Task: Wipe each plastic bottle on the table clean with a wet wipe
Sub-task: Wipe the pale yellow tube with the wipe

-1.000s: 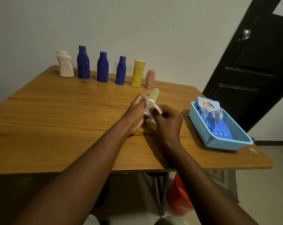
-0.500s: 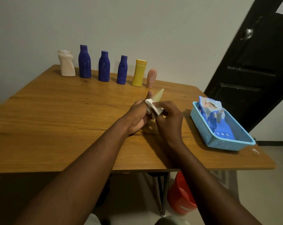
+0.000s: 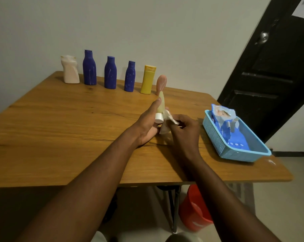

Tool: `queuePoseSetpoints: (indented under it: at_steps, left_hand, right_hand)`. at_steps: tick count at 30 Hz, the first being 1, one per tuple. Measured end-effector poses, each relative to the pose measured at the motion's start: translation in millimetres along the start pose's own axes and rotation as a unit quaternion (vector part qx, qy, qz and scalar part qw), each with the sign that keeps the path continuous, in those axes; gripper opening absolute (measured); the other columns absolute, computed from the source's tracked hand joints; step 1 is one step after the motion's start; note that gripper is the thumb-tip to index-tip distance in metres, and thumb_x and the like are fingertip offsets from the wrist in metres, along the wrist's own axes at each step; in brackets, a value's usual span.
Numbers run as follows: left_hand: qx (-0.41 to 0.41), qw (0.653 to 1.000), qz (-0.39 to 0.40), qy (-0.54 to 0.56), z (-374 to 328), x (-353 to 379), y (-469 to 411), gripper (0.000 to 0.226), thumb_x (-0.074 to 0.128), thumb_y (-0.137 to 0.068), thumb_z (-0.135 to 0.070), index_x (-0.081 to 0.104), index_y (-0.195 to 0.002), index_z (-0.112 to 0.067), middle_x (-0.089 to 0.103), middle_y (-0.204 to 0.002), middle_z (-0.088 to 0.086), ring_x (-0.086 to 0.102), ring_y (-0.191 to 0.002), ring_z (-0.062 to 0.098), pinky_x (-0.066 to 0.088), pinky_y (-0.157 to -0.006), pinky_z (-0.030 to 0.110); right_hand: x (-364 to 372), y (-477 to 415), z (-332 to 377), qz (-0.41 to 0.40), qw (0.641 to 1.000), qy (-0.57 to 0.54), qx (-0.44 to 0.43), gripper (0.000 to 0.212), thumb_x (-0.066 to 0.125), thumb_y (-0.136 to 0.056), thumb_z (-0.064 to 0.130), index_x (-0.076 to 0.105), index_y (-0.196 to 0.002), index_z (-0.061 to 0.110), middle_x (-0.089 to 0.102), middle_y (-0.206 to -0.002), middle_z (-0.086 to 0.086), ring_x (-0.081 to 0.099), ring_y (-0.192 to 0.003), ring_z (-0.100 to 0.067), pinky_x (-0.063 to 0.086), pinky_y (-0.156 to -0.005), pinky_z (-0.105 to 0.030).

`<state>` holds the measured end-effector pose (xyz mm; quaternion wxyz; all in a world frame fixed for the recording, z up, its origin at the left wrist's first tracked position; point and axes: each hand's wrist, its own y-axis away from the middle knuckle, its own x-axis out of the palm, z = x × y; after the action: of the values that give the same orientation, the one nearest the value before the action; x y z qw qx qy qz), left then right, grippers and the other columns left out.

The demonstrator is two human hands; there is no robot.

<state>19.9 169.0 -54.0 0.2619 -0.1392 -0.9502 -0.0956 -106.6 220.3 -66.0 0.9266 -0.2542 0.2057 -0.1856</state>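
Bottle (image 3: 162, 103) met wipe (image 3: 166, 124) over the tabletop (image 3: 60, 130)
Left grip (image 3: 146, 124) held the bottle, cap down — right grip (image 3: 185, 131) pinched the wipe.

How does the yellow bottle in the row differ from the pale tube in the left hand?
The yellow bottle stands on the table, cap up; the pale tube is held in the left hand against the wipe, white cap down. The yellow bottle is bright and straight-sided; the pale tube tapers to a thin end. Both are capped.
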Motion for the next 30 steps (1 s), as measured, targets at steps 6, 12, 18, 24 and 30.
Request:
queuePoseSetpoints:
  at_steps: [6,12,18,24,30]
  left_hand:
    - [-0.006,1.000,-0.006,0.008,1.6,-0.1,-1.7,0.042,0.050,-0.107,-0.044,0.060,-0.135,-0.014,0.074,-0.116,0.011,0.067,-0.105,0.022,0.051,-0.102,0.042]
    - [-0.050,0.998,-0.038,0.019,-3.9,-4.7,2.7,0.048,0.048,-0.108,-0.048,0.060,-0.129,-0.007,0.071,-0.109,0.014,0.070,-0.097,0.023,0.061,-0.078,0.037]
    - [-0.045,0.997,-0.008,0.057,-3.6,3.2,6.0,0.042,0.045,-0.111,-0.037,0.061,-0.131,-0.004,0.073,-0.110,0.012,0.069,-0.097,0.021,0.057,-0.096,0.034]
    - [-0.046,0.997,0.025,0.049,0.0,0.6,5.6,0.041,0.047,-0.109,-0.035,0.057,-0.140,-0.011,0.063,-0.119,0.013,0.058,-0.096,0.021,0.046,-0.079,0.032]
    - [-0.051,0.996,0.044,0.064,0.9,-2.6,5.2,0.042,0.045,-0.110,-0.035,0.055,-0.141,-0.010,0.067,-0.118,0.013,0.062,-0.094,0.020,0.050,-0.076,0.030]
  right_hand:
    - [3.9,-11.3,5.3,-0.015,0.999,0.038,-0.034,0.027,0.065,-0.092,0.006,0.074,-0.114,0.017,0.070,-0.106,0.006,0.063,-0.096,-0.003,0.050,-0.075,-0.019]
    - [14.1,15.7,9.7,0.094,0.982,0.117,-0.111,0.026,0.056,-0.104,0.027,0.073,-0.122,0.017,0.060,-0.123,0.002,0.055,-0.107,0.001,0.043,-0.086,-0.009]
    - [11.2,-7.4,1.8,0.004,0.992,0.087,-0.090,0.016,0.071,-0.090,0.008,0.078,-0.104,0.013,0.070,-0.101,-0.001,0.063,-0.093,-0.006,0.046,-0.078,-0.014]
    - [5.2,-43.5,2.9,-0.044,0.998,0.045,-0.020,0.020,0.069,-0.089,0.008,0.080,-0.103,0.018,0.075,-0.100,0.004,0.067,-0.095,-0.006,0.055,-0.083,-0.028]
    - [0.9,-44.6,8.5,-0.035,0.997,0.059,-0.040,0.035,0.061,-0.084,-0.007,0.079,-0.108,0.010,0.070,-0.101,-0.002,0.059,-0.088,0.013,0.045,-0.075,-0.005]
